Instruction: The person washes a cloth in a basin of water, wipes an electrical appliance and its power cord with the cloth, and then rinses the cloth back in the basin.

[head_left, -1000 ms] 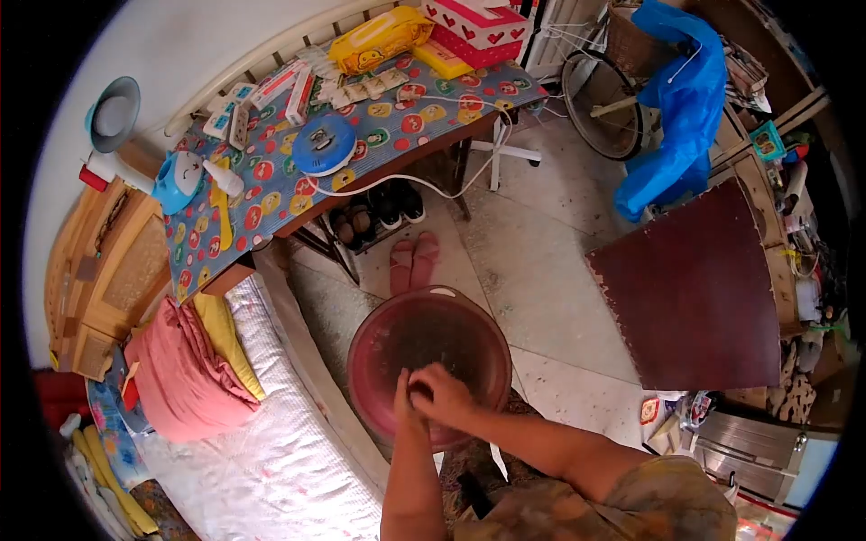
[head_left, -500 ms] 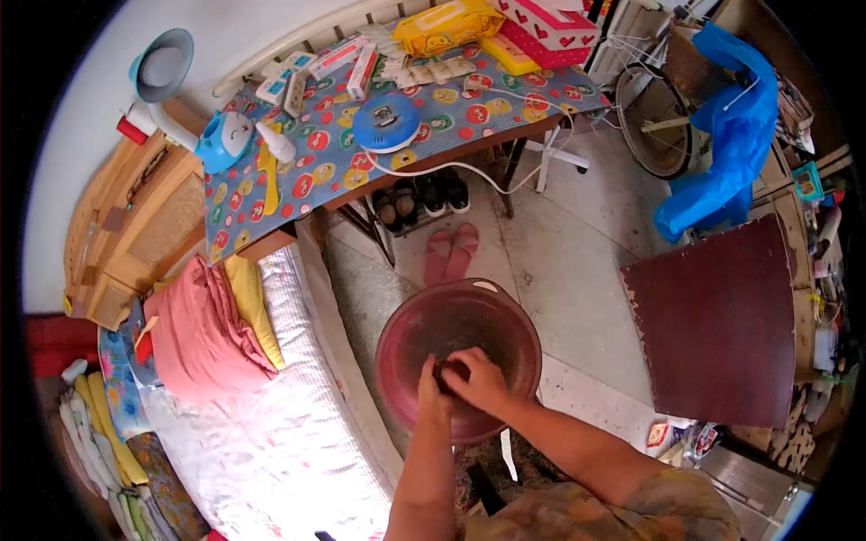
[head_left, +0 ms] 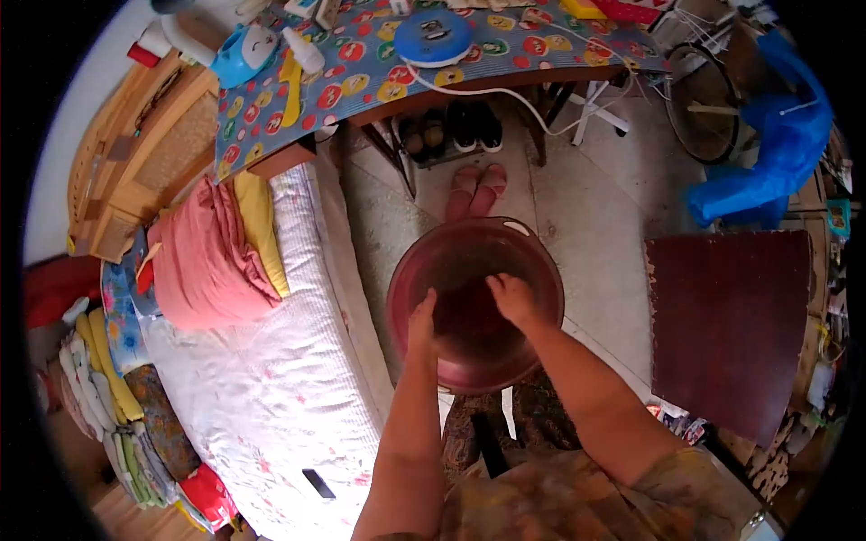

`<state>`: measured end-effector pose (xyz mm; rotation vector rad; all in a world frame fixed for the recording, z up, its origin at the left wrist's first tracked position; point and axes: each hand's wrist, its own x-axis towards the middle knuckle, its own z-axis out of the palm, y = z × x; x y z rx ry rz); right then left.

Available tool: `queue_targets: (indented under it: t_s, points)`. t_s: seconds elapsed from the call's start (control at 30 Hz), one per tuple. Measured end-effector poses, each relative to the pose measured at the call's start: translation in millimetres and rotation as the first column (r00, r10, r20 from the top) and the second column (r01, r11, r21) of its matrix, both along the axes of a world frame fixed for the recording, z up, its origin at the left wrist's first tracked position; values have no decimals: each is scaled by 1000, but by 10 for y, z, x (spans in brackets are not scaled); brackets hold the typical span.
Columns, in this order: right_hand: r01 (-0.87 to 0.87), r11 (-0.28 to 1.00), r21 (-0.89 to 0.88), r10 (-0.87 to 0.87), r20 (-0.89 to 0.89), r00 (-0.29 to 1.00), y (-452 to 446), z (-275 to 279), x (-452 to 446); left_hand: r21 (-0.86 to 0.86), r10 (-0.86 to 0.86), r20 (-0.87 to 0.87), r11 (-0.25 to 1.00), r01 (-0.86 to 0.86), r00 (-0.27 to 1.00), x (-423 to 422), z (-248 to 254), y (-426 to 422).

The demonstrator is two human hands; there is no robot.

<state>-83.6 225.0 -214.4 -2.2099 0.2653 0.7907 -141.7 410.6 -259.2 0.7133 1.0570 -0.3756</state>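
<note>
A dark red plastic basin [head_left: 401, 338] with a pale handle slot in its rim sits before my knees. Over its inside, my left hand [head_left: 421, 323] is at the left with fingers stretched out. My right hand [head_left: 512, 300] is at the right, its fingers extended toward the middle and slightly parted. Between the two hands lies a dark reddish patch [head_left: 471, 314] in the basin; whether it is wet cloth or shaded water I cannot make out. The undersides of both hands are hidden.
A bed [head_left: 271, 406] with folded pink bedding [head_left: 203, 270] and a phone [head_left: 317, 483] is on the left. Ahead stands a table [head_left: 361, 68] with a patterned cover; shoes [head_left: 451, 131] are beneath. A dark red board [head_left: 731, 316] and blue plastic [head_left: 767, 171] are right.
My hands were together around a small dark thing; now they are apart, one on each side of the basin's inside. The view has tipped downward, showing more of my lap and the bed.
</note>
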Motion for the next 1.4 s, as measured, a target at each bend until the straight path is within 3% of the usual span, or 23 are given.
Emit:
queue_targets:
  t_s: [0.07,0.1,0.13,0.17,0.23,0.33,0.43,0.5,0.57,0.67,0.7,0.73,0.77,0.9,1.0,1.03,1.1,1.13,1.2,1.33,1.4]
  points:
    - [-2,999,-38,2,-19,1000,-140,-116,30,12,39,33,999,-39,999,-68,-104,78]
    - [-7,999,-42,6,-26,1000,-170,-190,15,113,-12,77,994,3,997,-71,11,28]
    - [53,998,-33,-55,-63,996,-198,-265,8,211,-67,118,977,41,991,-70,72,-27]
    - [113,993,-24,-115,-99,988,-235,-335,9,207,-62,115,978,38,991,-72,79,-67]
    - [148,987,57,-138,-149,979,-325,-384,50,545,-267,59,816,193,962,-89,66,-88]
    - [165,972,169,-123,-233,965,-345,-222,103,636,-328,-28,723,269,944,-153,-61,-66]
    - [167,950,264,-71,-337,939,-435,-220,117,536,-215,-135,805,254,967,-56,265,-120]
    - [195,926,324,-47,-412,910,-462,-204,123,548,-204,-134,800,244,970,-156,-45,-51]
    - [369,916,157,-217,-580,786,-421,-29,144,561,-194,-136,793,237,971,-214,-194,-3]
    - [338,936,96,-232,-555,799,-482,-343,28,481,-106,-196,856,189,975,-230,-219,-12]
    - [340,936,93,-234,-557,797,-475,-341,15,357,-63,-154,927,115,986,-222,-183,-44]
    - [435,897,82,-310,-586,749,-447,-309,8,222,-14,-118,974,40,993,-194,-94,-85]
    - [524,849,68,-379,-612,694,-429,-271,9,221,-15,-119,974,41,993,-170,2,-123]
    - [455,888,66,-280,-708,648,-444,-75,16,167,-145,-119,972,164,982,-17,712,-317]
    - [447,882,149,-264,-630,731,-582,-517,-303,88,-188,-6,978,188,982,-139,633,-413]
    - [170,972,162,-95,-389,916,-669,-832,-454,63,-205,32,977,202,978,-146,692,-447]
    - [-262,965,-13,262,-47,964,-591,-630,-445,78,-229,82,972,223,970,-205,658,-500]
    - [-261,965,-14,260,-42,965,-482,-352,-443,80,-230,87,971,223,969,-214,726,-538]
    - [-349,930,-115,365,169,916,-337,32,-531,67,-157,178,987,147,971,-192,1008,-604]
    - [-393,917,64,345,363,865,-385,-340,-638,-51,-187,197,978,201,962,-173,1438,-588]
    - [-407,894,185,342,306,889,-548,-691,-699,143,-133,365,986,86,921,-169,1508,-519]
